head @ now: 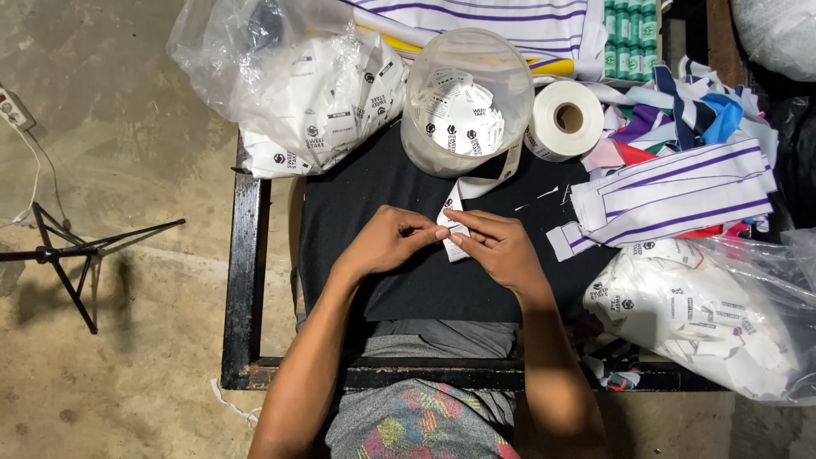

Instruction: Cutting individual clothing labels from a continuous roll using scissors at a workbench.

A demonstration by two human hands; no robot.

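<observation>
Both of my hands meet over a black cloth (365,212) on a small table. My left hand (393,240) and my right hand (497,246) pinch the same white label strip (453,211) between fingertips. The strip runs up from my fingers to a clear plastic tub (467,98) filled with white printed labels. Part of the strip is hidden under my fingers.
A clear bag of white labels (314,93) lies at the back left, another bag of labels (714,323) at the right. A white tape roll (568,119) and purple-striped fabric pieces (680,191) sit at the right. The black table frame (242,280) edges the left; a tripod (68,251) stands on the floor.
</observation>
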